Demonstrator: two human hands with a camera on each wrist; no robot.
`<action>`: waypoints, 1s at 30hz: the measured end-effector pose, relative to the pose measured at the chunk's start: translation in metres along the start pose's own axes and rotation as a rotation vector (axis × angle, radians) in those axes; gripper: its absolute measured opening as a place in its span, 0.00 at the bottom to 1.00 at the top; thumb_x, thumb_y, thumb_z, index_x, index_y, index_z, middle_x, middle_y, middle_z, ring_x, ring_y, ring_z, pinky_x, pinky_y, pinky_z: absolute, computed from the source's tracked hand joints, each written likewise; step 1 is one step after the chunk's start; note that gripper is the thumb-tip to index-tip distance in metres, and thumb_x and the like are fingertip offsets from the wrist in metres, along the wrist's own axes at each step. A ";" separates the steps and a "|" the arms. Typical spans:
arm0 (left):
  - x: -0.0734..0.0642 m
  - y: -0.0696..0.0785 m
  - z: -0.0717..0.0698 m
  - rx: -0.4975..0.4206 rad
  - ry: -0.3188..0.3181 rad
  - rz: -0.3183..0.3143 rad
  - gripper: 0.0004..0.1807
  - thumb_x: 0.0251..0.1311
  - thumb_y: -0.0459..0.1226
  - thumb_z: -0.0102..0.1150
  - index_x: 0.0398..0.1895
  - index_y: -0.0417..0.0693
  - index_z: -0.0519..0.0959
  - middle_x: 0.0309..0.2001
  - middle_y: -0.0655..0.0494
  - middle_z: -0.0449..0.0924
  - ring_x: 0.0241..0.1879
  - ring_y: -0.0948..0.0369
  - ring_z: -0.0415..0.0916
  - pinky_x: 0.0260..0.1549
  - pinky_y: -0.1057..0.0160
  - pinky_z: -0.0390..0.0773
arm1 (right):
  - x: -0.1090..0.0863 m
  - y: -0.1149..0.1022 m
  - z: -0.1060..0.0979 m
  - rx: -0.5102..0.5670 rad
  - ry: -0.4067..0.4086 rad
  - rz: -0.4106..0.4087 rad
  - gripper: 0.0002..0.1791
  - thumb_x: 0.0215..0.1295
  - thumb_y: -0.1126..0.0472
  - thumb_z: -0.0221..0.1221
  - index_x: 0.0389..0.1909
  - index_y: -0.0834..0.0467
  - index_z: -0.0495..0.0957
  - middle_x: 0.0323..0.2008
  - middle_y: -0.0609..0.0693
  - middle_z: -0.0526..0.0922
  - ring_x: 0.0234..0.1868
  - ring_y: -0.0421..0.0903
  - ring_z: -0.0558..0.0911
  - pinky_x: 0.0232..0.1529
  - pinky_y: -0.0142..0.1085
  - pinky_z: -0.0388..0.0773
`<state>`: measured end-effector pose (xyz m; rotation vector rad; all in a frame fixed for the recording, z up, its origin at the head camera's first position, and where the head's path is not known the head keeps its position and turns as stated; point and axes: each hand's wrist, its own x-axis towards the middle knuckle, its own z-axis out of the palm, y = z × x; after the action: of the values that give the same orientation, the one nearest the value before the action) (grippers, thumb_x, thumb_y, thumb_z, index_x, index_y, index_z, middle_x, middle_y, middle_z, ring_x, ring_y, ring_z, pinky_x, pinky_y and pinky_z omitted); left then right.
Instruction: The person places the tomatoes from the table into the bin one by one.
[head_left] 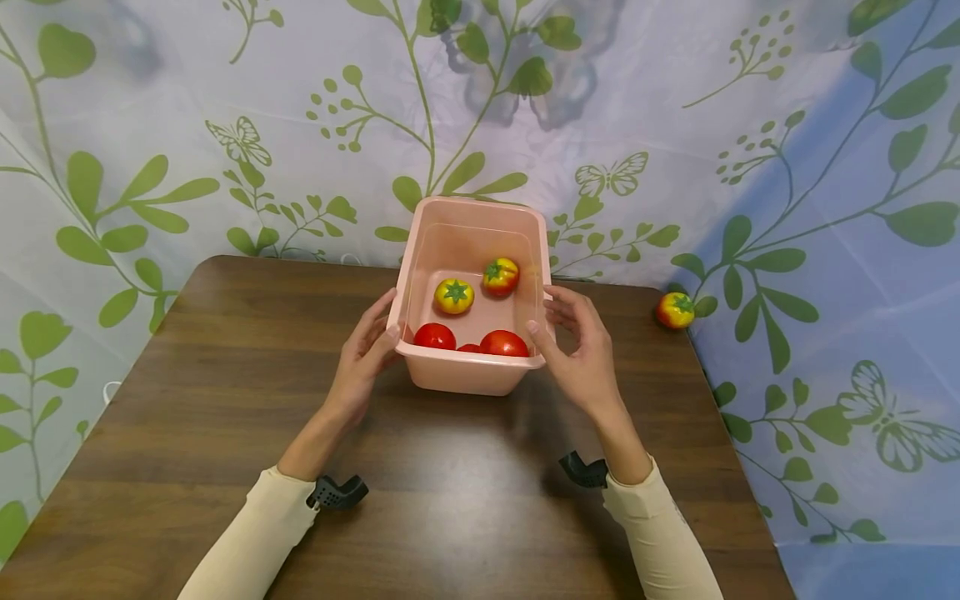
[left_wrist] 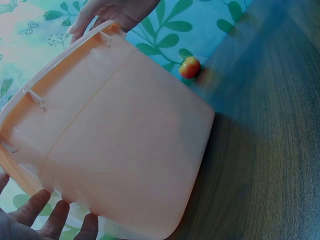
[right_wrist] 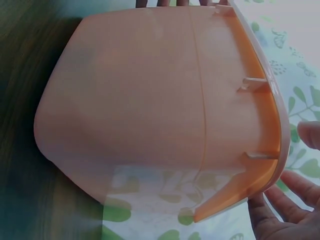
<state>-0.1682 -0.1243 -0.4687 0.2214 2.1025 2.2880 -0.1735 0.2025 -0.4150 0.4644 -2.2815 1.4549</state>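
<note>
A pink plastic bin (head_left: 474,377) stands between both hands near the back of the table, its open top facing me. My left hand (head_left: 358,362) holds its left side, fingers against the wall below the rim and thumb at the front corner. My right hand (head_left: 581,354) holds the right side, fingers under the rim and thumb by the front right corner. Inside lie a yellow tomato (head_left: 453,296) with a green star-shaped top, a red-yellow tomato (head_left: 501,277) and several red tomatoes (head_left: 504,343) partly hidden by the front rim. The wrist views show mainly the bin's outer walls.
Another red-yellow tomato (head_left: 676,310) sits at the far right corner of the brown wooden table (head_left: 225,400). A leaf-patterned cloth (head_left: 285,167) hangs behind the table and along its right side. Each wrist carries a black mount (head_left: 339,492).
</note>
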 end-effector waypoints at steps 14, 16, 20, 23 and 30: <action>0.000 0.002 0.001 -0.007 -0.008 0.008 0.32 0.82 0.46 0.53 0.84 0.75 0.61 0.81 0.55 0.68 0.75 0.50 0.71 0.72 0.35 0.75 | 0.001 0.001 -0.005 0.096 0.032 -0.044 0.28 0.69 0.69 0.69 0.69 0.60 0.78 0.62 0.61 0.82 0.61 0.62 0.84 0.67 0.34 0.83; -0.001 0.003 0.002 -0.005 -0.011 0.008 0.32 0.82 0.47 0.53 0.84 0.76 0.61 0.81 0.54 0.68 0.76 0.50 0.71 0.72 0.35 0.75 | 0.002 0.003 -0.009 0.103 0.049 -0.051 0.28 0.68 0.71 0.69 0.69 0.59 0.78 0.62 0.62 0.82 0.60 0.59 0.84 0.66 0.34 0.84; -0.001 0.003 0.002 -0.002 -0.010 0.008 0.32 0.82 0.47 0.53 0.84 0.75 0.61 0.80 0.51 0.69 0.75 0.49 0.72 0.72 0.34 0.74 | 0.006 0.011 -0.021 0.085 0.103 -0.051 0.27 0.69 0.71 0.68 0.68 0.59 0.79 0.61 0.63 0.81 0.59 0.46 0.86 0.65 0.32 0.84; 0.000 0.001 0.001 0.004 -0.008 0.006 0.32 0.82 0.46 0.52 0.84 0.75 0.61 0.80 0.50 0.69 0.74 0.49 0.72 0.72 0.33 0.74 | 0.010 0.024 -0.034 0.048 0.156 -0.030 0.26 0.69 0.70 0.68 0.67 0.61 0.79 0.62 0.63 0.81 0.58 0.44 0.85 0.64 0.30 0.83; 0.000 -0.002 0.000 0.001 0.000 -0.002 0.31 0.82 0.46 0.52 0.84 0.74 0.61 0.81 0.52 0.69 0.76 0.47 0.71 0.73 0.34 0.74 | 0.024 0.091 -0.073 -0.113 0.291 0.108 0.28 0.69 0.61 0.71 0.68 0.57 0.79 0.65 0.56 0.82 0.65 0.53 0.82 0.68 0.38 0.79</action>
<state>-0.1682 -0.1238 -0.4705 0.2192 2.1034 2.2857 -0.2266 0.3048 -0.4462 0.0890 -2.1658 1.3347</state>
